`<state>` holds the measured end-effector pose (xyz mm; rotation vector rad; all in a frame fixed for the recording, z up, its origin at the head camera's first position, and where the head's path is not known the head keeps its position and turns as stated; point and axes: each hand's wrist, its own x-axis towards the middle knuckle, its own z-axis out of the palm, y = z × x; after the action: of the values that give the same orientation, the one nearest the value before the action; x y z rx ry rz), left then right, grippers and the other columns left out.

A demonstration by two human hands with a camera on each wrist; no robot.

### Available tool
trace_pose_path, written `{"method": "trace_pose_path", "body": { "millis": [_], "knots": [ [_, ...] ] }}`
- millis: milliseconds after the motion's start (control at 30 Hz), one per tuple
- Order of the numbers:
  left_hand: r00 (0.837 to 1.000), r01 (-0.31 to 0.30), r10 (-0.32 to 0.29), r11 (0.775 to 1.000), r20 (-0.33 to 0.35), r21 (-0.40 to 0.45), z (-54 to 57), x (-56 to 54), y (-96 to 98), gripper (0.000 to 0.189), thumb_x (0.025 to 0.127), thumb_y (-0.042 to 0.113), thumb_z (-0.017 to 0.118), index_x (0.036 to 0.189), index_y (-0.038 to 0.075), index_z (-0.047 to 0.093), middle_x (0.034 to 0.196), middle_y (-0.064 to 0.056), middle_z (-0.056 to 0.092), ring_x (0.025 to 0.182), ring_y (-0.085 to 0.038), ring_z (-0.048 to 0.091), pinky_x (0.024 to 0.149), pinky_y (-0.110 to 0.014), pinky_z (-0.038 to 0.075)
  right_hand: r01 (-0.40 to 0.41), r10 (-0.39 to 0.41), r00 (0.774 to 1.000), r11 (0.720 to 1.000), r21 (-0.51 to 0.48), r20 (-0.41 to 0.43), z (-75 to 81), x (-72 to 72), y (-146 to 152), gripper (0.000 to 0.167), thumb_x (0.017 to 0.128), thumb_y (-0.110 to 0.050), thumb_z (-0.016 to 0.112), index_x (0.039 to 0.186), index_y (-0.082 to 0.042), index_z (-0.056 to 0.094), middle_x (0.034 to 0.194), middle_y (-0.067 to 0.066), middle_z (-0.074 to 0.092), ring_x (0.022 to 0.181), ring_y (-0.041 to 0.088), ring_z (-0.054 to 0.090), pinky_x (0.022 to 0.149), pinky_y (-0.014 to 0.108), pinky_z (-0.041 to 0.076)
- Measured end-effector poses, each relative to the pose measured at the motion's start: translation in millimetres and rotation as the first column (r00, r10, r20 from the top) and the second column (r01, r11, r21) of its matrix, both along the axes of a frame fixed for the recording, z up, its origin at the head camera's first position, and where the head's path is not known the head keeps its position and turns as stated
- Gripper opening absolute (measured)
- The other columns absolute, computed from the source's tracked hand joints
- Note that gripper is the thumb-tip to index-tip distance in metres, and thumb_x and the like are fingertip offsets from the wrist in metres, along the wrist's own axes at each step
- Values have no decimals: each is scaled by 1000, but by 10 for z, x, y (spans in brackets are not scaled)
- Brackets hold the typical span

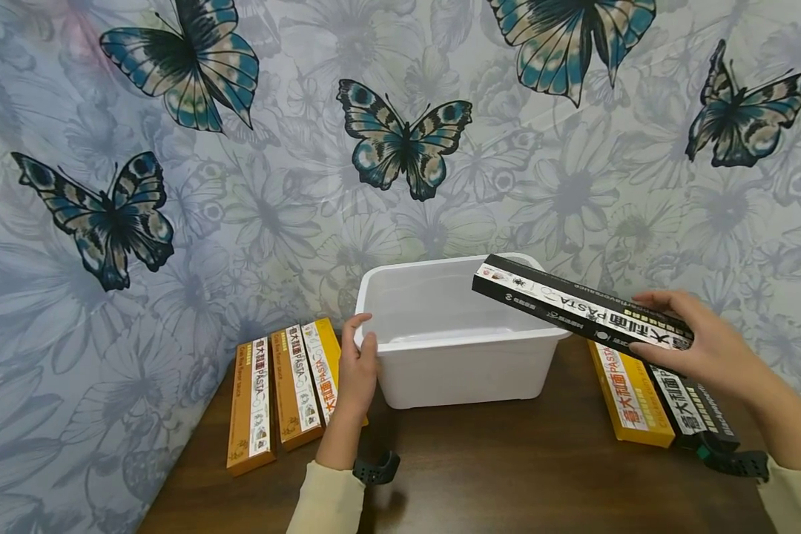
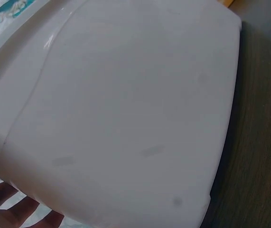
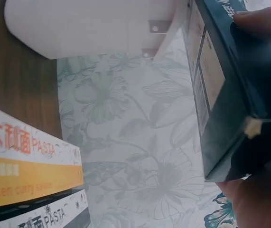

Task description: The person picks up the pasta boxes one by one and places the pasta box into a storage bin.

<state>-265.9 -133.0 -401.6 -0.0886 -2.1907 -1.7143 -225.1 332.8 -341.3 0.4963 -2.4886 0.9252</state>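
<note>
A white plastic bin (image 1: 467,371) stands on the table against the wall. My left hand (image 1: 359,367) holds the bin's left front rim, with the thumb and a finger curled over the edge; in the left wrist view its fingers (image 2: 19,209) show at the bin's side. My right hand (image 1: 707,341) grips a black pasta box (image 1: 574,304) by its right end. That box is tilted, its far end raised over the bin's right rim. Below the right hand lie a yellow pasta box (image 1: 630,397) and another black pasta box (image 1: 690,408), side by side.
Left of the bin, several pasta boxes lie on the brown table (image 1: 480,467): an orange one (image 1: 243,408), another orange one (image 1: 294,386) and a yellow one (image 1: 320,356). Behind rises a wall covering (image 1: 274,222) printed with flowers and butterflies. Each wrist wears a dark strap.
</note>
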Motion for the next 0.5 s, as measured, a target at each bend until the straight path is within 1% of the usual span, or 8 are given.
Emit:
{"method": "trace_pose_path", "body": {
  "millis": [33, 100, 200, 333, 367, 400, 433, 500],
  "knots": [
    [1000, 0, 0, 1000, 0, 1, -2, 1, 2, 37, 101, 36, 41, 138, 31, 43, 128, -13, 49, 113, -27, 49, 94, -44, 39, -2, 2, 1000, 1000, -7, 6, 16, -12, -7, 66, 77, -11, 84, 136, -13, 55, 121, -27, 50, 97, -12, 47, 81, 4, 31],
    [1000, 3, -3, 1000, -4, 4, -5, -2, 2, 37, 101, 35, 42, 138, 30, 42, 142, -12, 44, 121, -28, 47, 98, -47, 38, -6, 6, 1000, 1000, -17, 27, 41, -33, -8, 65, 78, -11, 83, 136, -13, 54, 121, -26, 51, 96, -10, 49, 79, 6, 33],
    [1000, 13, -12, 1000, -10, 17, -2, -3, 3, 38, 102, 33, 41, 139, 28, 42, 146, -12, 42, 126, -29, 45, 104, -52, 37, 19, -17, 997, 999, -32, 70, 74, -48, -24, 59, 85, -16, 79, 137, -14, 51, 122, -25, 48, 103, -13, 44, 82, 13, 32],
    [1000, 20, -19, 999, -19, 29, 5, -1, 7, 39, 101, 33, 41, 140, 26, 42, 154, -8, 37, 133, -28, 43, 110, -55, 34, 67, -45, 991, 983, -172, 129, 91, -69, -68, 49, 92, -19, 71, 137, -17, 50, 120, -21, 49, 108, -9, 41, 82, 13, 35],
    [1000, 16, -16, 1000, -19, 23, 3, -5, 4, 39, 101, 33, 41, 140, 25, 42, 152, -8, 38, 131, -27, 43, 108, -54, 36, 77, -48, 990, 973, -217, 135, 90, -78, -81, 47, 94, -19, 69, 136, -18, 50, 119, -19, 50, 107, -7, 43, 80, 9, 35],
    [1000, 13, -13, 1000, -16, 20, 3, -4, 5, 39, 101, 34, 41, 140, 26, 42, 144, -10, 44, 125, -28, 46, 104, -52, 38, 79, -45, 990, 962, -261, 133, 86, -90, -94, 45, 95, -18, 67, 136, -18, 51, 118, -18, 52, 107, -5, 44, 80, 6, 36],
    [1000, 9, -9, 1000, -14, 18, 3, -3, 6, 39, 101, 34, 41, 140, 27, 42, 133, -12, 50, 118, -29, 49, 100, -50, 40, 90, -52, 989, 952, -292, 136, 80, -97, -104, 42, 96, -20, 65, 136, -19, 52, 118, -20, 52, 107, -5, 45, 79, 5, 38],
    [1000, 2, -2, 1000, -9, 13, 1, 0, 8, 39, 101, 35, 40, 139, 28, 43, 109, -13, 51, 104, -29, 49, 90, -44, 40, 108, -73, 990, 937, -332, 119, 64, -123, -128, 37, 98, -22, 62, 134, -20, 54, 118, -22, 53, 106, -6, 47, 78, 4, 40]
  ]
}}
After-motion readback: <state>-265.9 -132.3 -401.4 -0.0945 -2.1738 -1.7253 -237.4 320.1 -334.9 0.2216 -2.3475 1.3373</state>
